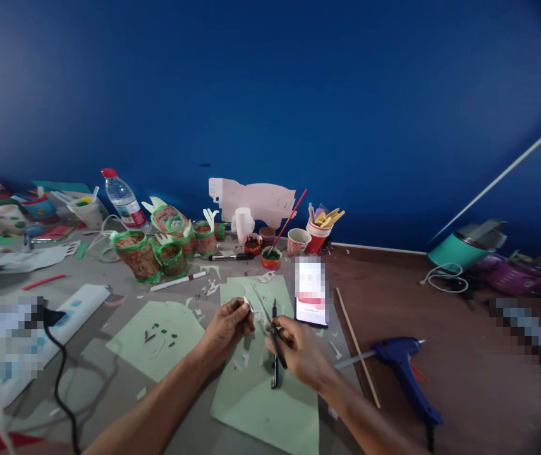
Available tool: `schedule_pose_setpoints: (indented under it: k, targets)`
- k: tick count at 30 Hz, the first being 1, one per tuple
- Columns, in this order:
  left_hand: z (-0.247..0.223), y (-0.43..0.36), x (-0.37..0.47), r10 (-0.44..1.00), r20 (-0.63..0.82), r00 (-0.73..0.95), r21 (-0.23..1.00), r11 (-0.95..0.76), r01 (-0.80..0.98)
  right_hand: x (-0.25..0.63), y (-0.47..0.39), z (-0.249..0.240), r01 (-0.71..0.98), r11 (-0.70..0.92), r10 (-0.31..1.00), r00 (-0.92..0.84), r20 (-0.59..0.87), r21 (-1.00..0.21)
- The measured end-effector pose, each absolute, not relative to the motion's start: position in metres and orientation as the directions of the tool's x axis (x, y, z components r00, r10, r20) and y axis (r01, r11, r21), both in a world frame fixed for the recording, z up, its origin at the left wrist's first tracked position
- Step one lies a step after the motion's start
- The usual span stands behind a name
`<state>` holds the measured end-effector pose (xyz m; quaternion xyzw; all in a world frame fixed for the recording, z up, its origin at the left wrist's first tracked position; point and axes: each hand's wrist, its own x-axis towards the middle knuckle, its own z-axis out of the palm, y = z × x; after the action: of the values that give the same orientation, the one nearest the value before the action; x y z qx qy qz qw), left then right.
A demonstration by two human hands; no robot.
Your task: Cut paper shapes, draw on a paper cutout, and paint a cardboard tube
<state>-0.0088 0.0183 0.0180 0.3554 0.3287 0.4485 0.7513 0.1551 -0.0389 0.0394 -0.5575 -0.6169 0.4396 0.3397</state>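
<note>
Plain blue wall [270, 95], paler at left; small dark mark [205, 165] above desk's back edge. White diagonal strip [502, 174] at right. Desk surface: grey section [95, 354] left, brown section [384, 284] right.

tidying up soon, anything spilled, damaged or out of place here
No spill stands out. White scraps lie strewn beside the green sheet like cutting waste, and the blue glue gun lies on its side rather than standing.
</note>
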Motion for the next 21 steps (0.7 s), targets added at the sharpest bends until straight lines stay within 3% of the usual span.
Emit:
schedule_pose_setpoints:
  k: [4,11,16,21]
  targets:
    - [0.016,0.02,-0.009,0.915,-0.181,0.361,0.805,0.349,-0.479,0.156,-0.035,0.032,0.359,-0.019,0.995,-0.086,-0.054,-0.933]
    - [0.01,0.023,-0.01,0.937,-0.191,0.294,0.783,0.326,-0.531,0.155,-0.031,0.027,0.772,0.056,0.992,0.027,0.122,-0.633]
    - [0.014,0.023,-0.01,0.947,-0.212,0.24,0.776,0.313,-0.548,0.156,-0.031,0.027,0.871,0.053,0.985,0.035,0.169,-0.488]
    - [0.018,0.022,-0.008,0.95,-0.228,0.216,0.777,0.311,-0.547,0.157,-0.032,0.029,0.887,0.051,0.987,0.025,0.159,-0.459]
